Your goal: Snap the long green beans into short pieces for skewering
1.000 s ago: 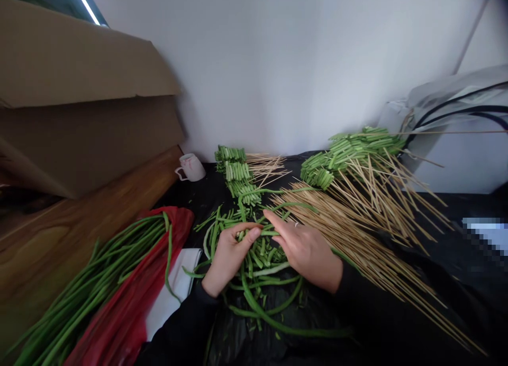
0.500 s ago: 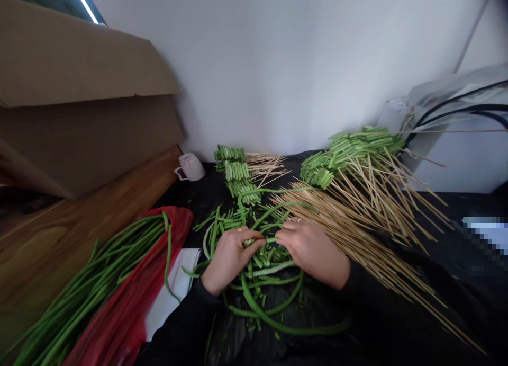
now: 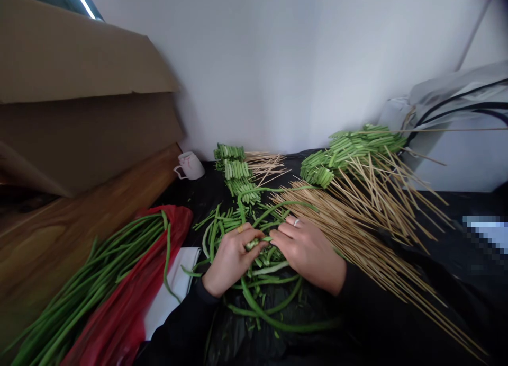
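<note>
My left hand and my right hand meet over a heap of cut green bean pieces on black plastic. Both are pinched on the same short bean piece, the left from the left end and the right from the right end. Long whole beans curl under my wrists. A wide spread of bamboo skewers lies just right of my right hand.
Skewered bean bundles lie at the back centre and back right. A red bag with long uncut beans sits at left on a wooden surface. A white mug and cardboard boxes stand behind.
My fingers were spread over the heap; both hands have since curled in and closed on one bean piece between them. The hands shifted slightly toward me.
</note>
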### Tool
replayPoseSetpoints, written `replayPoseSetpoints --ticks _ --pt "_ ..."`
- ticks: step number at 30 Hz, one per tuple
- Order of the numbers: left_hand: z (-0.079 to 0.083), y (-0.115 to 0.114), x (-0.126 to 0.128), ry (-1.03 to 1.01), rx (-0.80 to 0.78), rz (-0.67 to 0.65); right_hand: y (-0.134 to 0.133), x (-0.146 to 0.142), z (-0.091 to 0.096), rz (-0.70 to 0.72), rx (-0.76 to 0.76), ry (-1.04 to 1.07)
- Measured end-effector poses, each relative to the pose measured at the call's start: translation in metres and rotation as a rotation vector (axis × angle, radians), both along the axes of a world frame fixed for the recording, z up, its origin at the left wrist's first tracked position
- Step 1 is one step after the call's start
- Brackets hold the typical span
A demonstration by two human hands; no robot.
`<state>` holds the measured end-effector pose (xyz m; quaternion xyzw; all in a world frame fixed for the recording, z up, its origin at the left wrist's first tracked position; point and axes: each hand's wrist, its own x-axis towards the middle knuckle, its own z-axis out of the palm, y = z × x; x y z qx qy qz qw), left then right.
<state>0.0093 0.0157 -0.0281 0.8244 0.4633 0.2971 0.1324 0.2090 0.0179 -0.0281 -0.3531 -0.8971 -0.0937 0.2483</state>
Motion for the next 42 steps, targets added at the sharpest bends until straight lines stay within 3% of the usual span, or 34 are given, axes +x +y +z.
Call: replayPoseSetpoints --ticks 7,16,36,42 --pt "0.004 0.005 0.000 -0.349 -0.094 0.083 -0.004 0.000 0.006 -0.069 -0.123 0.209" --pt "-0.005 0.002 0.006 -0.813 -0.506 0.110 -0.012 -0.013 -0.005 -0.143 -0.301 0.361" --pt "-0.002 0.005 0.009 -1.178 -0.584 0.112 -0.013 -0.015 0.000 -0.176 -0.350 0.356" --pt "0.002 0.013 -0.002 -1.432 -0.581 0.093 -0.011 -0.012 -0.002 -0.182 -0.369 0.366"
